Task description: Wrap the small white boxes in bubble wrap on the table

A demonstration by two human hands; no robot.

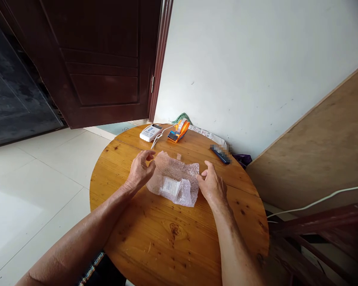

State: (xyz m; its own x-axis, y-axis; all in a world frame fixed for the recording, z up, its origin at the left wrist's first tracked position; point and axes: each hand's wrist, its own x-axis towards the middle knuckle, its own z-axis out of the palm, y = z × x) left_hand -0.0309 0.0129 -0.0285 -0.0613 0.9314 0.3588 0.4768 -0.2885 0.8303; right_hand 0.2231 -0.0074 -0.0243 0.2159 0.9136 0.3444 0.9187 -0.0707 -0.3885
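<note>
A sheet of clear bubble wrap point(176, 167) lies spread on the round wooden table point(167, 238). On its near part rests a small white rectangular item point(170, 186) with faint print. The wrap's right end is partly folded up beside it. My left hand point(141, 169) hovers at the wrap's left edge, fingers curved and thumb apart, holding nothing. At the right edge is my right hand point(212, 184), index finger raised and thumb close to or touching the wrap; its fingers are apart. A small strip of tape point(179, 157) shows by the far edge.
Toward the back of the table are a white device point(150, 132) with a cable and an orange tape dispenser point(179, 130). A dark, partly blurred object point(220, 154) lies at the back right. A white wall point(256, 59) and a brown door point(104, 59) stand beyond.
</note>
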